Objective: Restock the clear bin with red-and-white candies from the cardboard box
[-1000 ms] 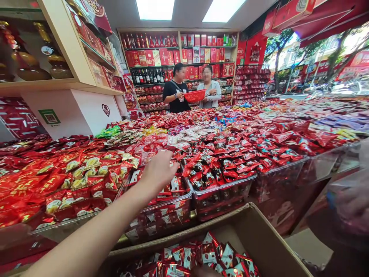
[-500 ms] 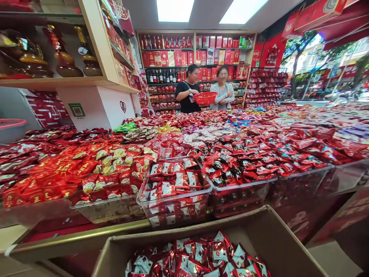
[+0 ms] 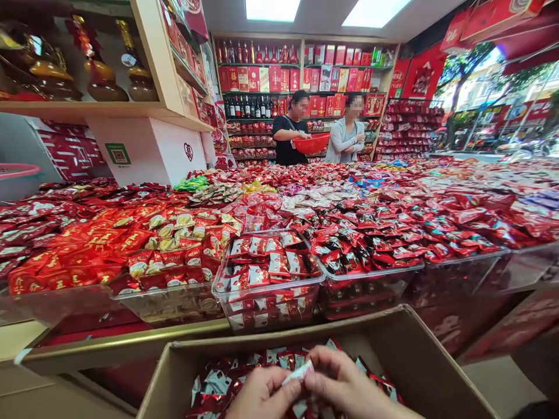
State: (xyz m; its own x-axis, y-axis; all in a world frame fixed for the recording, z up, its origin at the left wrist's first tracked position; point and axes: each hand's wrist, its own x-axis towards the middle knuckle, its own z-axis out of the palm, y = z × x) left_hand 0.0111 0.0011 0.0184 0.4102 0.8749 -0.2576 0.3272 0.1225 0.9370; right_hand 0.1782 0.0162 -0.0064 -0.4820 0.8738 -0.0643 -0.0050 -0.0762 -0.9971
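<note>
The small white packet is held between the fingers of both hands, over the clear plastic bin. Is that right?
Not quite: the place is wrong. The head view shows the small white packet between the fingers of the left hand and right hand, but over the open cardboard box; the clear plastic bin stands beyond it.

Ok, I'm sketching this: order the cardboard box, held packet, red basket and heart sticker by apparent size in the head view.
1. Cardboard box
2. Red basket and partly covered packet: too close to rank
3. Heart sticker
</note>
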